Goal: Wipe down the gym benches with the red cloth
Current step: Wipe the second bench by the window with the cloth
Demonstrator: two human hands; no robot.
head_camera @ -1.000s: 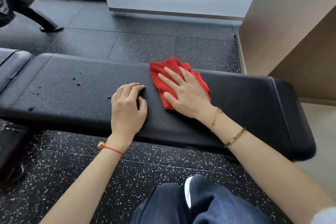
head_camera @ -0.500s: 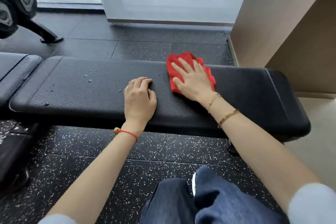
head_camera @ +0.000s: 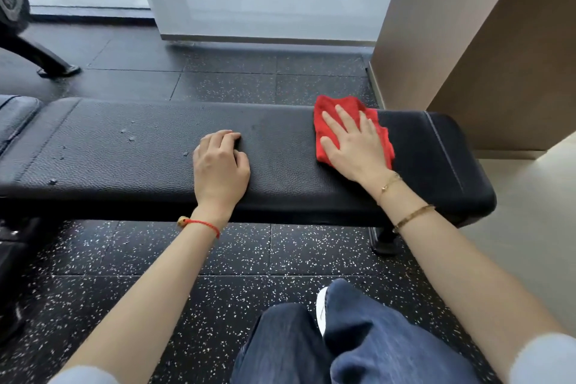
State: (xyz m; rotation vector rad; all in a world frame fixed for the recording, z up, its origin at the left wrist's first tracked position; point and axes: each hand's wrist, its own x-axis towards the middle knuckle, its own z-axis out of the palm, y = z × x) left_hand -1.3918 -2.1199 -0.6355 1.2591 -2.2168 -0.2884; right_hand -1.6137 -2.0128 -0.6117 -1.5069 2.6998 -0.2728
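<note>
A black padded gym bench (head_camera: 124, 150) runs across the view. Small droplets and specks dot its left part. The red cloth (head_camera: 324, 109) lies crumpled on the bench's right part. My right hand (head_camera: 352, 146) presses flat on the cloth, fingers spread and pointing away from me. My left hand (head_camera: 219, 162) rests on the bench's middle with its fingers curled under, holding nothing. It is apart from the cloth, to its left.
A second black pad (head_camera: 15, 118) adjoins the bench at the left. A dumbbell rack's foot (head_camera: 46, 62) stands on the speckled rubber floor behind. A beige wall (head_camera: 467, 40) rises close to the bench's right end. My knees in jeans (head_camera: 358, 337) are below.
My right hand has slid the red cloth to the right along the bench, away from my left hand. The left hand has stayed put on the pad. The view has pulled back.
</note>
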